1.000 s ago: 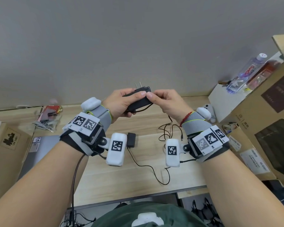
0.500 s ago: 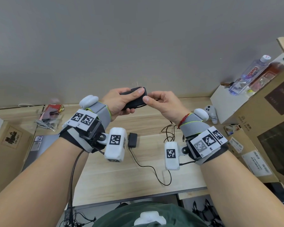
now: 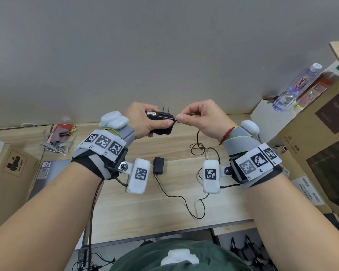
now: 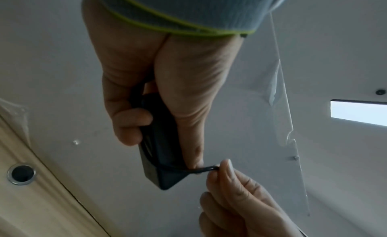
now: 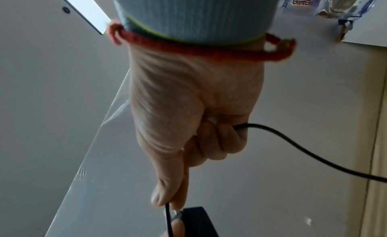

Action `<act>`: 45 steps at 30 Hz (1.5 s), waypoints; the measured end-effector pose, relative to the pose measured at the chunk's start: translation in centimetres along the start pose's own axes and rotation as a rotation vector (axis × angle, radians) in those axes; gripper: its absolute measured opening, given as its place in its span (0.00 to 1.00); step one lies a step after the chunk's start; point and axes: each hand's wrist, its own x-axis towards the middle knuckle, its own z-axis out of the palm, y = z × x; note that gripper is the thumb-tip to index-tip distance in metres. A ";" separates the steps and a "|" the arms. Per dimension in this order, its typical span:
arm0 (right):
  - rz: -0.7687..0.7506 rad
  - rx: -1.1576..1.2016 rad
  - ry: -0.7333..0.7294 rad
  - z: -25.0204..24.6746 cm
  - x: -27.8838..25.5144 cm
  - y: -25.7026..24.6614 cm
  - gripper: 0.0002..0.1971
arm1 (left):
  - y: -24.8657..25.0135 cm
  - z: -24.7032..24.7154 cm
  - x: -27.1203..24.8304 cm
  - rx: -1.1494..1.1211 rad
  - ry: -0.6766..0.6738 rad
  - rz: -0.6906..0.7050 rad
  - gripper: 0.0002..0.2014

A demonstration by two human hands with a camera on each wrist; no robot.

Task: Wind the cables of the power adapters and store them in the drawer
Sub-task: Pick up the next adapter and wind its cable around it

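My left hand (image 3: 145, 122) grips a black power adapter (image 3: 160, 122) above the wooden desk (image 3: 125, 208), its two prongs pointing up. In the left wrist view the adapter (image 4: 159, 157) sits between thumb and curled fingers. My right hand (image 3: 196, 119) pinches the adapter's thin black cable (image 4: 203, 169) close to the adapter's right end. The rest of that cable (image 3: 198, 145) hangs from the right hand down to a loose tangle on the desk; the right wrist view shows the cable (image 5: 293, 141) trailing out of the curled fingers. A second black adapter (image 3: 158, 165) lies on the desk with its cable (image 3: 184, 200) sprawled toward me.
Cardboard boxes (image 3: 325, 145) stand at the right, with a water bottle (image 3: 297, 87) on a white box behind them. Another cardboard box (image 3: 10, 173) and a grey laptop (image 3: 51, 171) are at the left. Small clutter (image 3: 59, 137) lies at the desk's back left. No drawer is in view.
The adapter has turned in my left hand so its prongs point up. My right hand slid off the adapter body and now pinches the cable just at its right end.
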 end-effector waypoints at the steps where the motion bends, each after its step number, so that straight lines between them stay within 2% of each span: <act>1: -0.012 -0.006 0.011 -0.2 0.1 -0.2 0.08 | 0.1 0.1 -0.1 0.022 -0.018 0.008 0.19; 4: -0.035 -0.026 0.040 -0.7 0.6 -0.6 0.09 | 0.5 -0.1 -0.3 0.080 -0.072 0.020 0.13; 9: -0.091 0.009 0.115 -1.4 1.2 -1.0 0.09 | 1.5 0.3 -1.3 0.082 -0.160 0.059 0.20; 12: -0.101 0.006 0.146 -1.6 1.4 -1.0 0.08 | 2.2 0.6 -1.9 0.045 -0.189 0.086 0.13; 15: -0.106 0.000 0.138 -1.3 1.6 -0.2 0.08 | 3.0 0.5 -2.3 0.011 -0.193 0.132 0.10; 18: -0.135 0.023 0.108 -0.3 1.7 0.8 0.09 | 3.3 0.3 -2.2 -0.042 -0.147 0.166 0.09; 23: -0.067 -0.006 0.089 1.7 0.9 1.5 0.15 | 3.1 0.1 -1.7 -0.174 0.005 0.169 0.13; 26: -0.053 -0.018 0.015 3.2 0.4 1.6 0.10 | 3.0 0.1 -1.2 -0.229 0.091 0.145 0.13; 28: -0.072 -0.016 -0.037 4.2 0.2 1.9 0.11 | 2.9 0.0 -0.8 -0.233 0.146 0.131 0.12; 31: -0.058 -0.047 -0.081 4.8 0.0 1.8 0.11 | 2.3 -0.7 -0.1 -0.170 0.204 0.117 0.13; 33: -0.038 -0.088 -0.066 4.5 0.0 1.5 0.10 | 1.7 -1.2 0.1 -0.044 0.204 0.103 0.15; 37: -0.044 -0.123 0.016 3.3 0.1 0.1 0.08 | 0.9 -1.4 -0.5 0.104 0.173 0.088 0.15; 40: -0.047 -0.096 0.019 2.4 -0.2 -1.1 0.08 | 0.9 -1.2 -0.9 0.197 0.139 0.101 0.15; 45: -0.087 -0.052 0.053 1.0 0.2 -1.9 0.07 | 1.4 -1.1 -1.5 0.252 0.054 0.123 0.13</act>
